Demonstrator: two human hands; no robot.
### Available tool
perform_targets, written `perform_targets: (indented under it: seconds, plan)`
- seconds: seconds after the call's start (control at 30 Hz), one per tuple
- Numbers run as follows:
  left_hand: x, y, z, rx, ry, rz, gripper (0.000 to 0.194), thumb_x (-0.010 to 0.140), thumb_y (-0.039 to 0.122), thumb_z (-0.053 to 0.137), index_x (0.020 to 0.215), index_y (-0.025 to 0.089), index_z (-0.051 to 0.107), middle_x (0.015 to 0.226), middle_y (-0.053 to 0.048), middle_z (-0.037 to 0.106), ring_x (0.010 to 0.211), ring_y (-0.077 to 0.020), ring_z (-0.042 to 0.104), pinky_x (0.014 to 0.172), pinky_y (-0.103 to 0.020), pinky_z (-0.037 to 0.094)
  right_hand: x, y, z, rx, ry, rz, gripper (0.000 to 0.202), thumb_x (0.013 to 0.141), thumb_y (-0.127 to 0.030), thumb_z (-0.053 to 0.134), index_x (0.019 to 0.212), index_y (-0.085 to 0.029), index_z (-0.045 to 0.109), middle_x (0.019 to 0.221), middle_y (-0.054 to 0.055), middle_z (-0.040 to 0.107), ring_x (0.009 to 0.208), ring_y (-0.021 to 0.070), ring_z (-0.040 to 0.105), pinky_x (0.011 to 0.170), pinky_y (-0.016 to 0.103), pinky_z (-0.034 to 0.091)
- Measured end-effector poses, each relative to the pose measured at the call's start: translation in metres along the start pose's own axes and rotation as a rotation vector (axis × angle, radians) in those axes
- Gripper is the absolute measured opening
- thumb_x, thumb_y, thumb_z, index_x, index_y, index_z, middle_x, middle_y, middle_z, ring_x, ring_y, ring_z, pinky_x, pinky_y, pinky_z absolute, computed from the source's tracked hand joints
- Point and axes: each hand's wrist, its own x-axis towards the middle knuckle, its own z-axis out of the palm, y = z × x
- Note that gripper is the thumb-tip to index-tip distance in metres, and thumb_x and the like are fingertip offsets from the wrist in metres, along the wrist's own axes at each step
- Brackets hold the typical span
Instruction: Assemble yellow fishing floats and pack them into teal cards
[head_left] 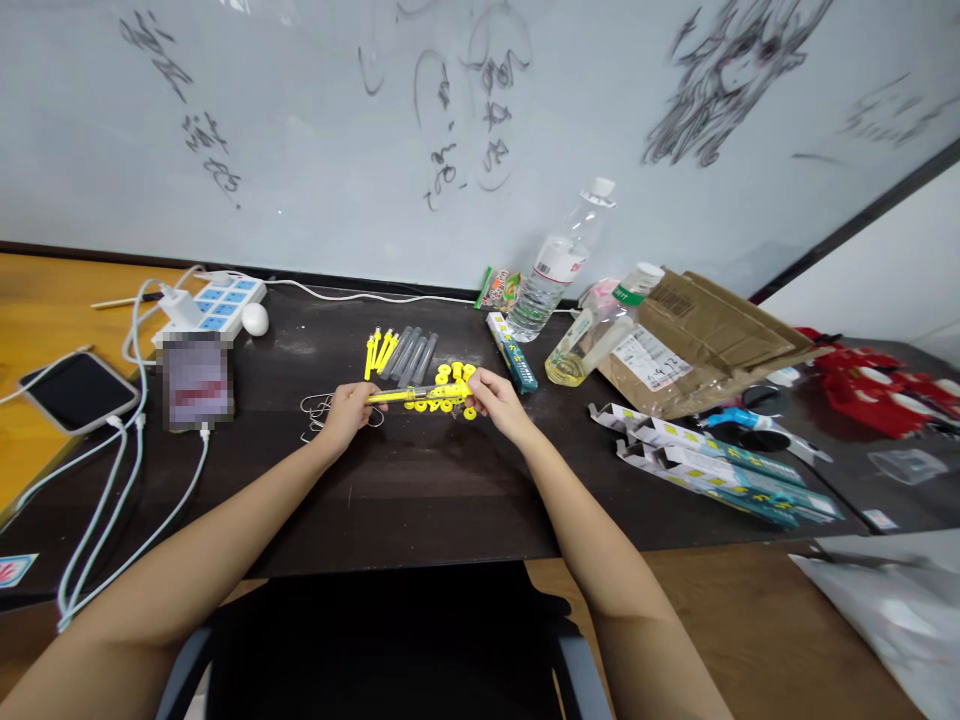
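Note:
Both hands hold one long yellow piece with a clear tube point(420, 393) level above the dark table point(420, 480). My left hand point(349, 413) pinches its left end, and my right hand point(493, 397) grips the right end. Several small yellow round parts point(447, 405) lie under and behind it. Beyond my left hand are yellow sticks point(380, 350), with clear tubes point(411, 354) beside them. Thin wire loops point(316, 408) rest by the left fingers.
On the left are a power strip point(225, 305), two phones point(79, 390) and white cables. Two bottles point(551, 270), a carton point(701, 340) and opened boxes point(720, 465) stand or lie at the right. A whiteboard point(315, 180) rises behind.

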Motion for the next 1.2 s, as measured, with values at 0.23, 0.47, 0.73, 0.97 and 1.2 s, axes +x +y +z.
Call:
perform_targets:
  seconds: [0.23, 0.47, 0.73, 0.97, 1.2]
  plan:
    - [0.0013, -0.0044, -0.0005, 0.017, -0.016, 0.008, 0.027, 0.066, 0.032, 0.047, 0.05, 0.013, 0.057, 0.034, 0.008, 0.025, 0.031, -0.0036, 0.017, 0.033, -0.019, 0.015, 0.0005, 0.0028, 0.0013, -0.002, 0.032, 0.022, 0.045, 0.085, -0.06, 0.045, 0.066, -0.02, 0.049, 0.054, -0.002, 0.051, 0.046, 0.009, 0.042, 0.042, 0.022, 0.028]
    - [0.0019, -0.0044, -0.0011, 0.005, -0.006, 0.004, 0.024, 0.065, 0.03, 0.048, 0.052, 0.013, 0.057, 0.034, 0.008, 0.026, 0.032, -0.0039, 0.018, 0.033, -0.019, 0.015, -0.0018, 0.0007, 0.001, 0.062, -0.022, -0.003, 0.03, 0.081, -0.048, 0.057, 0.076, -0.021, 0.047, 0.06, -0.004, 0.055, 0.046, 0.007, 0.043, 0.043, 0.019, 0.031]
    - [0.0031, -0.008, -0.0015, 0.014, -0.011, 0.009, 0.025, 0.063, 0.032, 0.049, 0.052, 0.012, 0.058, 0.035, 0.008, 0.026, 0.033, -0.0032, 0.018, 0.033, -0.018, 0.015, -0.0004, 0.0049, 0.0027, -0.014, 0.018, 0.01, 0.046, 0.086, -0.061, 0.042, 0.068, -0.019, 0.048, 0.053, -0.002, 0.05, 0.044, 0.0078, 0.04, 0.042, 0.021, 0.029]
    - [0.0018, -0.0049, -0.0007, 0.004, 0.001, 0.002, 0.024, 0.063, 0.032, 0.049, 0.053, 0.012, 0.057, 0.035, 0.008, 0.03, 0.033, -0.0036, 0.019, 0.033, -0.019, 0.015, -0.0025, 0.0009, 0.0021, 0.106, -0.027, -0.014, 0.024, 0.082, -0.044, 0.054, 0.081, -0.021, 0.044, 0.059, -0.005, 0.055, 0.044, 0.0072, 0.041, 0.041, 0.018, 0.028]
    - [0.0015, -0.0047, -0.001, 0.007, -0.008, 0.002, 0.023, 0.064, 0.031, 0.049, 0.053, 0.012, 0.057, 0.035, 0.007, 0.031, 0.034, -0.0038, 0.018, 0.034, -0.019, 0.015, -0.0008, 0.0064, 0.0042, -0.007, 0.034, 0.03, 0.048, 0.085, -0.062, 0.042, 0.067, -0.019, 0.047, 0.053, -0.001, 0.05, 0.045, 0.0086, 0.04, 0.042, 0.022, 0.03]
